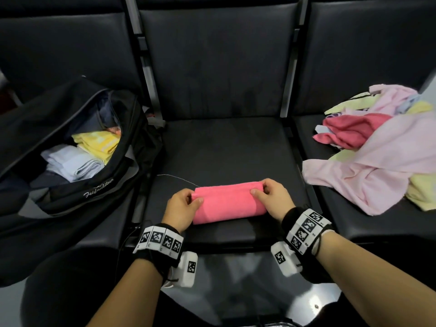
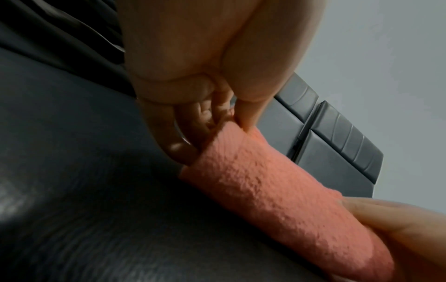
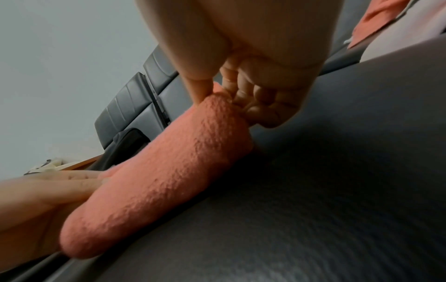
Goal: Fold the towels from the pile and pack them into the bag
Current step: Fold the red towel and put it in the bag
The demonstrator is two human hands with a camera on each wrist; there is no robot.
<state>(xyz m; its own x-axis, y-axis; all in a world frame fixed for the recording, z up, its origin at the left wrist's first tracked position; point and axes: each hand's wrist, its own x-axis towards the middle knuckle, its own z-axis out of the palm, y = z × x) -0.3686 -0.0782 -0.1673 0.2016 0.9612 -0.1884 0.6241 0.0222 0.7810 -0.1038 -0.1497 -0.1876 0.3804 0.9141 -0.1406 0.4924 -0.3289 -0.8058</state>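
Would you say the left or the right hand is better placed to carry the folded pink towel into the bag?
Left, probably: the left hand already pinches the pink towel, and the open bag sits on that side.

The head view looks forward and down from above the 2 hands onto the pink towel (image 1: 227, 202) on the middle seat (image 1: 224, 147). Each wrist view sits low and very near under its own palm, looking along the fingers. All 3 views share the towel and both gripping hands.
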